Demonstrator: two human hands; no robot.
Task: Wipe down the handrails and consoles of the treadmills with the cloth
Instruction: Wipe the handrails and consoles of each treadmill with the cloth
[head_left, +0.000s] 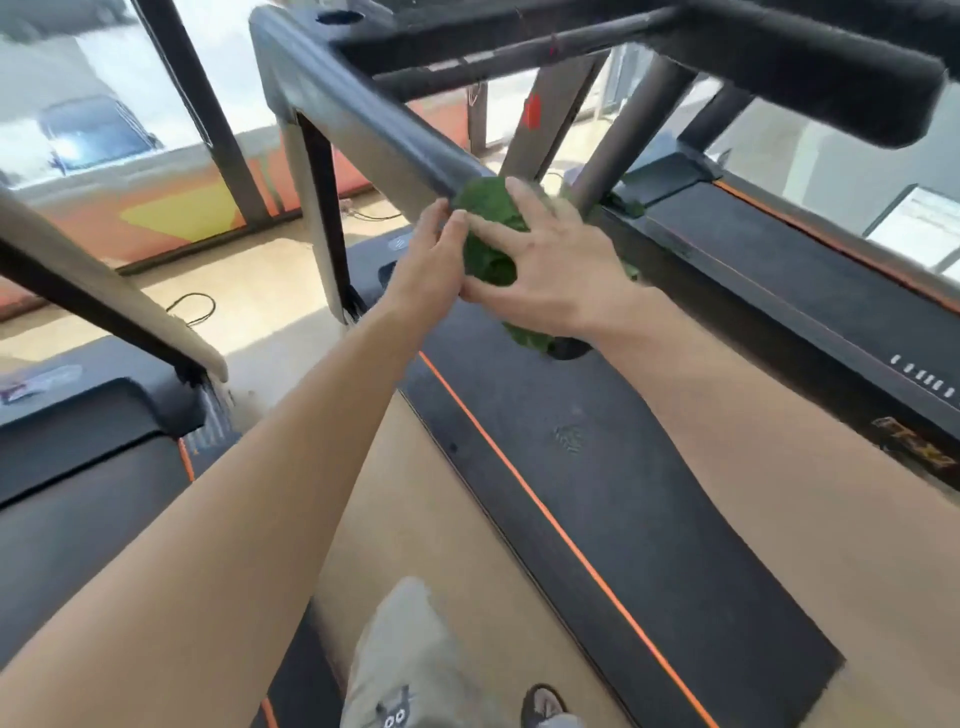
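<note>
A green cloth (488, 228) is bunched around the near end of the treadmill's left handrail (374, 119), a dark padded bar sloping down from the console frame (467, 36). My right hand (550, 270) lies over the cloth with spread fingers wrapped round it. My left hand (431, 260) touches the cloth's left side, fingertips up against the rail's underside. A tail of cloth hangs below my right palm. The right handrail (831, 78) juts out at the upper right.
The treadmill deck (623, 467) with an orange stripe runs below my arms. A second treadmill (78, 441) and its rail (104, 301) stand at left. Windows lie ahead. A cable lies on the tan floor (260, 312). My leg and shoe show at the bottom.
</note>
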